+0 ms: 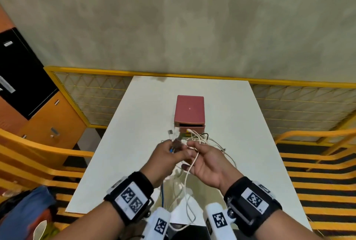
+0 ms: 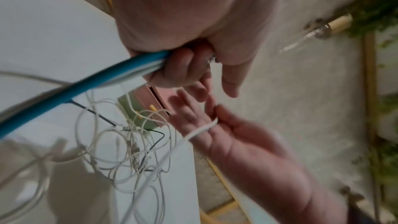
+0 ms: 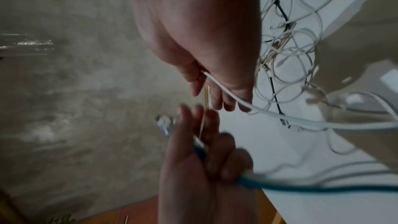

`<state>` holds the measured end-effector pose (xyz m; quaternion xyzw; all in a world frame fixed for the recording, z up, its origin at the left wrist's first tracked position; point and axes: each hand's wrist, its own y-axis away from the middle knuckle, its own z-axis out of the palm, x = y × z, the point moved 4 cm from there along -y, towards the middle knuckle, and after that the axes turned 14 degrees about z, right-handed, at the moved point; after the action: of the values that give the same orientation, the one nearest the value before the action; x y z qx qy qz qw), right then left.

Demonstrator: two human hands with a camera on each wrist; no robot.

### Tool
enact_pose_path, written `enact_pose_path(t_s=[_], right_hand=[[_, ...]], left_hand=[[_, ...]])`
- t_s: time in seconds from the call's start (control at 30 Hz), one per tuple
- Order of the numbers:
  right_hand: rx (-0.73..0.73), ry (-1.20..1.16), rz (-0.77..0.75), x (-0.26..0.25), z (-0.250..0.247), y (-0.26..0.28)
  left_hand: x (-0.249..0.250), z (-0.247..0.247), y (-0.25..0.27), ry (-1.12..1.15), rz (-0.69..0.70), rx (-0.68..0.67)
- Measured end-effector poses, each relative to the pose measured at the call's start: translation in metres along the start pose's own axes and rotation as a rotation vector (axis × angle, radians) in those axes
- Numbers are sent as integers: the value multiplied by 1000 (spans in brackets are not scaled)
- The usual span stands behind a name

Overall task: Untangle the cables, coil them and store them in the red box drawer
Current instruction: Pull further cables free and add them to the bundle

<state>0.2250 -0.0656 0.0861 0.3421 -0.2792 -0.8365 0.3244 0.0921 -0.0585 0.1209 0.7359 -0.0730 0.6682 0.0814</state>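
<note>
A red box (image 1: 189, 111) stands mid-table, its drawer (image 1: 190, 126) pulled open toward me. A tangle of thin white and black cables (image 1: 208, 141) lies in front of it and trails over the near edge. My left hand (image 1: 173, 151) grips a bundle of cable ends, with connectors (image 1: 171, 133) sticking up above the fingers. In the left wrist view its fingers (image 2: 178, 67) curl round a thick blue cable (image 2: 103, 79). My right hand (image 1: 189, 155) is palm-up beside it, and a white cable (image 3: 234, 100) runs across the palm, pinched under the thumb (image 2: 226, 115).
The white table (image 1: 250, 143) is narrow, with yellow railings (image 1: 115, 72) and yellow-black striped flooring on both sides. Orange and black cabinets (image 1: 28, 95) stand at the left. A blue bag (image 1: 28, 210) lies at the lower left.
</note>
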Motion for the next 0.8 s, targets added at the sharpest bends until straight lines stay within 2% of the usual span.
enact_pose_path(t_s=[0.1,0.2,0.23,0.37,0.43,0.6,0.8], right_hand=[[-36,-47,15,7,8,4],[5,58,54,8,3,7],[15,73,65,5,1,9],[66,25,0,-20,-18,17],[80,58,-34,-28,-26,24],[117,419,36,-12,-39,42],[164,958,40,10,-45,57]], left_hand=[[-5,20,1,-64,41,-27],[-12,26,5,-13,11,-53],[-13,27,8,-28,6,-112],[-21,28,35,-162,-40,-485],[-32,21,44,-193,-85,-554],[-43,3,49,-119,-204,-474],[-30,-9,33,14,-179,-283]])
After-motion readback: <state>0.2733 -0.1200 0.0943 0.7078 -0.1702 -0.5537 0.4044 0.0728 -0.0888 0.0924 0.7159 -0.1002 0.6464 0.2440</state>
